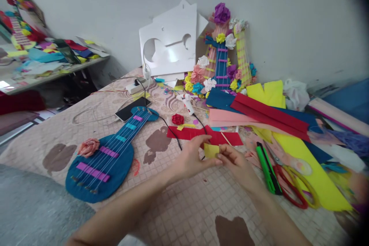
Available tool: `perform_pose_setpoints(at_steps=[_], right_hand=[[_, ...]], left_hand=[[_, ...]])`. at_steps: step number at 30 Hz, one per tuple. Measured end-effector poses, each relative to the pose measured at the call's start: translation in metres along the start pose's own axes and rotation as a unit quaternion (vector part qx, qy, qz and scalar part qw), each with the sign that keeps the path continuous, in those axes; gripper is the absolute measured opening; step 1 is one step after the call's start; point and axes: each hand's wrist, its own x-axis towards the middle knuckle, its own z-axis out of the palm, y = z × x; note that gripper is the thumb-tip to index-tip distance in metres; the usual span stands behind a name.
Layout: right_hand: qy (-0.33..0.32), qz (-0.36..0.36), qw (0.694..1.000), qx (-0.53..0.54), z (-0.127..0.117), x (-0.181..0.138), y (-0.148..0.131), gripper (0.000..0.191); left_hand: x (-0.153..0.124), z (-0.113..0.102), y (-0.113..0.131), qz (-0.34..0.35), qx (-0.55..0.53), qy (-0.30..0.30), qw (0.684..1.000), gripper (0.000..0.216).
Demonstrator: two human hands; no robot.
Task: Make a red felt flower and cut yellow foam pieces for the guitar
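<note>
While we pinch it from both sides, the yellow piece [211,150] sits in mid-air just above the tabletop [187,207], approx. centre of view, right in front of a red strip [190,132]. It's small, roughly square, flat, pale yellow w/ a matte face, paper or felt, can't tell which. Its lower right corner is hidden behind our fingers.

Our left hand [191,159] is closed on the piece's left edge, thumb and fingertips together. Our right hand [238,165] grips the right edge the same way, fingers curled in. Both forearms come in from the bottom of the frame.

To the left lies a blue guitar shape [100,161] w/ purple and light-blue bars, thin strings and a pink rose [88,147] on its body. Its neck end touches a phone [132,108]. A red rose [178,118] sits just behind the red strip, and a glue gun [188,103] a bit further back.

To the right, near our right hand: a green cutter [268,169], then scissors [294,188] w/ one red and one yellow handle, lying partly on a big yellow sheet [331,196]. Red, pink and blue sheets are stacked behind it.

At the wall lean a white card cutout [168,46] and flower-covered guitars [221,57].
</note>
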Motion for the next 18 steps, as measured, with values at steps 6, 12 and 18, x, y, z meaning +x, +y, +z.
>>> perform_pose_setpoints(at_steps=[6, 12, 18], right_hand=[[0.077, 0.012, 0.997, 0.026, 0.000, -0.002, 0.003, 0.014], [0.100, 0.052, 0.986, 0.123, 0.002, -0.003, 0.009, 0.021], [0.076, 0.053, 0.989, 0.112, 0.006, -0.011, 0.014, 0.020]], left_hand=[[0.001, 0.006, -0.016, -0.112, -0.157, -0.022, 0.981, 0.013], [0.006, -0.003, -0.020, -0.185, -0.250, -0.043, 0.949, 0.015], [0.004, -0.001, -0.023, -0.180, -0.214, -0.046, 0.959, 0.016]])
